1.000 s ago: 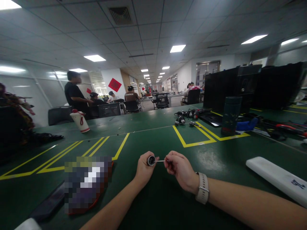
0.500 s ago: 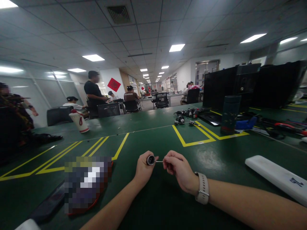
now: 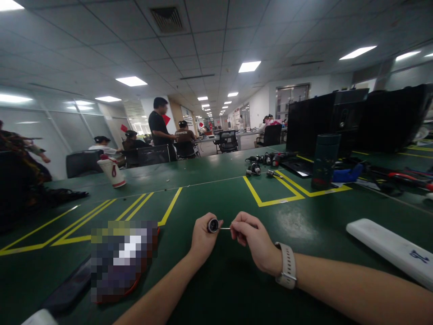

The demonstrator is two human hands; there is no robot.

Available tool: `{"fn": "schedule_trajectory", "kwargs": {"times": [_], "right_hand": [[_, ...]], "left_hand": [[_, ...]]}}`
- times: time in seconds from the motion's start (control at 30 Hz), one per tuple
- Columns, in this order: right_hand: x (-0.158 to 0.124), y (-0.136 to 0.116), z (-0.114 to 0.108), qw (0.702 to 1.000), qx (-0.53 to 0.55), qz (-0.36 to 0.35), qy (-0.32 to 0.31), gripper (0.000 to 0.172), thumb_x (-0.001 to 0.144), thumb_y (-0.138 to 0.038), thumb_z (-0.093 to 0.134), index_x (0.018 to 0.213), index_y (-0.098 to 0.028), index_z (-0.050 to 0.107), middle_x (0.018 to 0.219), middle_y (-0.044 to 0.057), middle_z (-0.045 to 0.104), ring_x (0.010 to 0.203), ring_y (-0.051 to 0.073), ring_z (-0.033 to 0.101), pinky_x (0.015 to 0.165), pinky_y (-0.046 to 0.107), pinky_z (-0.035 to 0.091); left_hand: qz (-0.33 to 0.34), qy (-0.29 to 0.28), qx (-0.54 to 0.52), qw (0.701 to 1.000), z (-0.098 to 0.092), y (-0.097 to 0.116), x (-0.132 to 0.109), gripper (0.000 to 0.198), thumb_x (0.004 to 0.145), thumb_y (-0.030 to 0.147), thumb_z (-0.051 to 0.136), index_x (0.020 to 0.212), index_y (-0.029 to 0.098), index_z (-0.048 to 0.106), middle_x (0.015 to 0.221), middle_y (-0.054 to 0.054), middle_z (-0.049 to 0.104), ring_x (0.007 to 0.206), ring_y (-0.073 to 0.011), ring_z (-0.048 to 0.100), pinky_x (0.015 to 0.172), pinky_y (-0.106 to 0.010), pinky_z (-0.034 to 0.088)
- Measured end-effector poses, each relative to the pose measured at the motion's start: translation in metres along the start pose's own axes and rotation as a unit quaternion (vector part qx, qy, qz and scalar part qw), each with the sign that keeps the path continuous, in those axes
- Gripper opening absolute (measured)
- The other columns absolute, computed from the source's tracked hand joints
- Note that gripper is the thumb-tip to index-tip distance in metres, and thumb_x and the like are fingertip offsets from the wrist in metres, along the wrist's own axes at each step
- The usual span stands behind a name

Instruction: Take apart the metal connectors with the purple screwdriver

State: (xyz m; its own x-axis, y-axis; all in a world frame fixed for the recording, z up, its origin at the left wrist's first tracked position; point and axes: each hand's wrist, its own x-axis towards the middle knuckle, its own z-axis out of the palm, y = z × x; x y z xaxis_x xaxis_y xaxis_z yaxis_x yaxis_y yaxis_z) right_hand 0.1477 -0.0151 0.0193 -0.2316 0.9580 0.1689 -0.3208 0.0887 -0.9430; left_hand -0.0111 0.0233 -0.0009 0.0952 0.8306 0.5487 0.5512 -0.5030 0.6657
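Head view: pouch (image 3: 122, 259), white case (image 3: 389, 253) flank hands (image 3: 202, 239).

I can read very little from here. A dark blue brush-like mark stands near the end of the long white flat case (image 3: 389, 246) on the green worktop (image 3: 219, 189) to my right; I cannot make it out. A line of pale capitals crosses the back of a seated person's brown T-shirt (image 3: 185, 135), too small to read. The white paper cup (image 3: 113, 172) bears a red mark, also illegible.
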Motion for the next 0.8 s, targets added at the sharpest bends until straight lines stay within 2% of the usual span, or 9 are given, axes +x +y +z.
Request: {"fn": "schedule_trajectory", "kwargs": {"times": [0.47,0.6,0.8], "right_hand": [[0.0006,0.004,0.0024,0.995,0.09,0.032,-0.005,0.01,0.073,-0.021,0.053,0.064,-0.016,0.053,0.057,-0.001,0.053,0.05,0.009,0.042,0.045,0.021,0.028],[0.0008,0.0019,0.0029,0.999,0.052,0.008,0.012,0.013,0.073,-0.021,0.054,0.061,-0.017,0.051,0.054,-0.003,0.051,0.047,0.008,0.039,0.044,0.022,0.025],[-0.001,-0.0047,0.0019,0.999,-0.038,-0.026,-0.001,0.017,0.077,-0.024,0.054,0.061,-0.018,0.053,0.056,-0.003,0.051,0.051,0.01,0.04,0.047,0.023,0.028]], "left_hand": [[0.001,0.008,-0.01,1.0,0.002,-0.0018,0.0,0.022,0.07,0.028,0.059,0.058,0.019,0.044,0.055,0.006,0.041,0.05,-0.0097,0.039,0.048,-0.02,0.033],[0.002,-0.002,-0.009,1.0,0.0017,-0.001,-0.0003,0.022,0.071,0.028,0.059,0.057,0.019,0.044,0.055,0.006,0.042,0.051,-0.0098,0.04,0.049,-0.021,0.032],[0.0,-0.019,-0.009,1.0,0.0011,0.0014,-0.0005,0.023,0.072,0.029,0.058,0.057,0.019,0.045,0.055,0.006,0.042,0.051,-0.0099,0.04,0.049,-0.021,0.032]]}}
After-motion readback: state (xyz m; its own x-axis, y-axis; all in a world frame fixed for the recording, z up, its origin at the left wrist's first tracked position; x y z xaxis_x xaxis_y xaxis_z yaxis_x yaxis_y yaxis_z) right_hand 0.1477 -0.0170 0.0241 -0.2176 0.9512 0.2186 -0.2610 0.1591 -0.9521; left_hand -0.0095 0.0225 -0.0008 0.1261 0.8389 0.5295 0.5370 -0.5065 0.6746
